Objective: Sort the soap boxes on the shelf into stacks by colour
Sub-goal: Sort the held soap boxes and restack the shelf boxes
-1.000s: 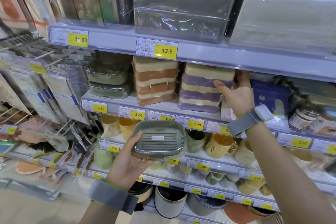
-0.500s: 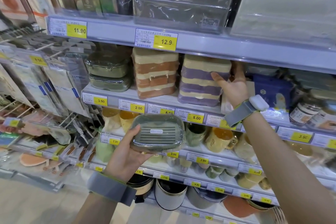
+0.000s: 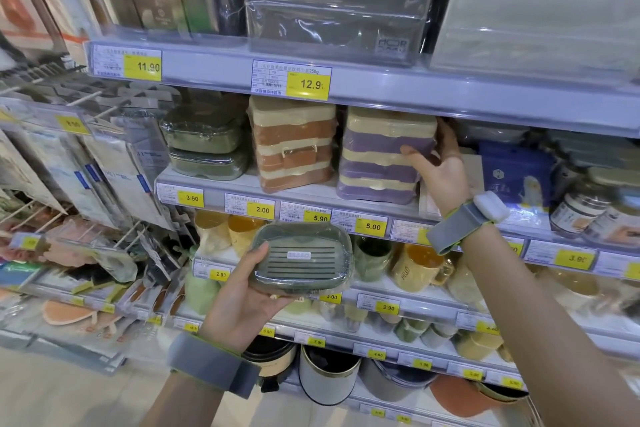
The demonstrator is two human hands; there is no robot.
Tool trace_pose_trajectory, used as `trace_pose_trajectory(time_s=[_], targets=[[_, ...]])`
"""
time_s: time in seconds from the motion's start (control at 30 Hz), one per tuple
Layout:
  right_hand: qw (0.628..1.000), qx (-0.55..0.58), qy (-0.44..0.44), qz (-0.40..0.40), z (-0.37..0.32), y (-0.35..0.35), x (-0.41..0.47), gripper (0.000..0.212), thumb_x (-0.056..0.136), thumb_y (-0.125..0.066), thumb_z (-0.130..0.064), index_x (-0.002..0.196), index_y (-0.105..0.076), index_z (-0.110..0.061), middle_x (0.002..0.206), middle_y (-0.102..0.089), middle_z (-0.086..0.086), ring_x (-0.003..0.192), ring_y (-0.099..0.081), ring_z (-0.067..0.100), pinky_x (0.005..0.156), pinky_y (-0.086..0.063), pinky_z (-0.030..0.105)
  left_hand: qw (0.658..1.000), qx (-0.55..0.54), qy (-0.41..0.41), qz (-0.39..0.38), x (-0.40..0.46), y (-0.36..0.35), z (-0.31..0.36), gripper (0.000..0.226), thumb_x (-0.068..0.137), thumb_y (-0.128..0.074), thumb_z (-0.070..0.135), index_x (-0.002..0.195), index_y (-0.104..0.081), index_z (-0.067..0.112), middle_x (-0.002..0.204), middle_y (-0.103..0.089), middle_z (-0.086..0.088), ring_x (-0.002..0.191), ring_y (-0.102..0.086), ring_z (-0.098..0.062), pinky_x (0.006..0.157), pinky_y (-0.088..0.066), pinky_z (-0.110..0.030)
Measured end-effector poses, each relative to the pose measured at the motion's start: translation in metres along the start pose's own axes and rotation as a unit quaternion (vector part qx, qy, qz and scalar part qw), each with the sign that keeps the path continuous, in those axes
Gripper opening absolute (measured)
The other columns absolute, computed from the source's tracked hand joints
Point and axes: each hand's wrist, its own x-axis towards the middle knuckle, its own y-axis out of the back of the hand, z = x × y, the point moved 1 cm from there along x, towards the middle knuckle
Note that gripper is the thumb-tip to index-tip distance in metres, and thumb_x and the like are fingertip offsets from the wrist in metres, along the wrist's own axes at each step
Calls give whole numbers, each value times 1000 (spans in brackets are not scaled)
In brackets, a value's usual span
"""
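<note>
Three stacks of soap boxes stand on the middle shelf (image 3: 311, 196): a green stack (image 3: 204, 146) of two at the left, an orange-and-cream stack (image 3: 292, 144) in the middle, a purple-and-cream stack (image 3: 381, 156) at the right. My left hand (image 3: 242, 298) holds a wrapped green soap box (image 3: 301, 258) below and in front of that shelf, its slotted side facing me. My right hand (image 3: 441, 166) presses its thumb and palm against the right side of the purple stack; its fingers reach behind the stack.
A blue box (image 3: 516, 177) and jars (image 3: 585, 204) sit right of the purple stack. Mugs (image 3: 415, 269) fill the shelf below, bins (image 3: 325, 371) the bottom one. Hanging packets on hooks (image 3: 86, 156) crowd the left. The upper shelf (image 3: 415, 87) hangs low over the stacks.
My left hand has lifted the green soap box slightly. My right hand has stayed against the right side of the purple stack.
</note>
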Motion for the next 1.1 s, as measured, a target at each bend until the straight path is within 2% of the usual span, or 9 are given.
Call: trace_pose_trajectory(time_s=[0.13,0.3,0.43,0.5,0.63,0.83,0.9,1.0,1.1], targets=[[999,19,16,26,4,1,-4,76,75,-72,-43,140,-41,-18,139,-53,6,130,-50,21,108,-42,45,1000,6,1,-14,0,-3,-1,46,94,-54,28,138,-54,15,135,-63,-18,125,-58,-39,86,-59,-49],[995,34,26,89,0,2,-23,69,78,-66,-43,137,-44,-14,137,-52,3,129,-48,15,108,-41,34,1000,1,0,-4,2,-4,3,49,95,-55,28,141,-51,15,137,-61,-19,125,-58,-39,85,-59,-52],[993,-11,-2,116,4,-7,-52,50,88,-61,-37,133,-46,-21,127,-53,-3,119,-50,16,106,-41,39,1000,-2,-5,3,3,-5,9,52,93,-57,28,142,-49,12,136,-62,-19,124,-59,-39,77,-61,-47],[993,-7,-13,121,9,-15,-71,48,90,-59,-34,133,-46,-21,130,-52,-3,122,-49,15,107,-41,43,1000,-4,-11,5,3,-6,12,52,93,-57,28,142,-49,12,135,-63,-18,123,-60,-37,77,-61,-46],[999,-7,-23,42,17,-34,-116,55,90,-56,-36,141,-40,-24,149,-40,-8,136,-39,10,113,-35,42,1000,-8,-13,5,4,-8,13,51,94,-56,28,142,-50,12,135,-63,-18,123,-60,-37,78,-61,-47],[990,76,-76,-96,11,-69,-168,62,90,-50,-41,147,-30,-33,150,-34,-24,138,-30,-8,116,-29,29,1000,-11,-10,8,5,-8,5,51,93,-56,30,142,-49,13,135,-62,-19,124,-59,-38,84,-60,-49],[980,122,-99,-123,10,-75,-179,56,95,-51,-36,147,-29,-36,148,-39,-23,134,-36,-8,112,-34,24,1000,6,-16,-4,4,-7,3,49,95,-54,33,141,-51,15,136,-61,-18,124,-59,-37,84,-59,-47],[970,164,-128,-126,5,-78,-185,54,98,-46,-22,148,-27,-33,144,-41,-23,124,-42,-19,94,-39,4,998,23,-48,-21,2,-7,2,52,99,-43,46,140,-52,15,137,-61,-18,126,-58,-37,89,-57,-51],[964,189,-137,-126,3,-79,-183,51,99,-43,-14,147,-30,-26,139,-45,-23,116,-47,-21,86,-39,0,996,-24,-89,-21,-2,-4,4,61,98,-38,51,142,-44,10,141,-55,-22,128,-54,-43,87,-54,-60]])
